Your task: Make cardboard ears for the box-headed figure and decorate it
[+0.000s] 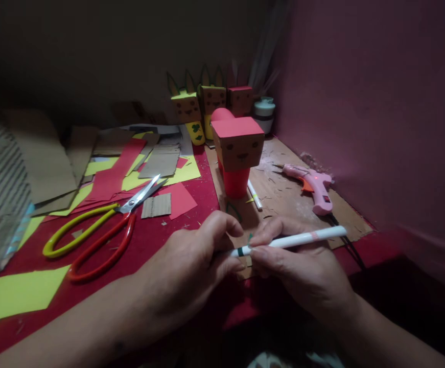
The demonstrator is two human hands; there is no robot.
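A white marker pen point(299, 239) with a dark green band lies across both hands near the table's front edge. My right hand point(308, 273) is closed, pinching the barrel near the green band between thumb and fingers. Curled around the pen's left end, my left hand point(193, 255) hides the tip. A bit of green and a small tan piece point(249, 260) show by the right fingertips; what they belong to is unclear. Just beyond the hands, a cardboard box head with a drawn face point(241, 151) and red top sits on a red cylinder body point(235, 183).
Scissors point(130, 204) lie at left, among cardboard scraps point(161, 161) and yellow paper point(23, 295). A pink glue gun point(312, 184) rests on the cardboard mat point(276, 204) at right. Another white pen point(255, 194) lies behind the hands. Eared box figures point(187, 108) and a white pot point(264, 112) stand behind.
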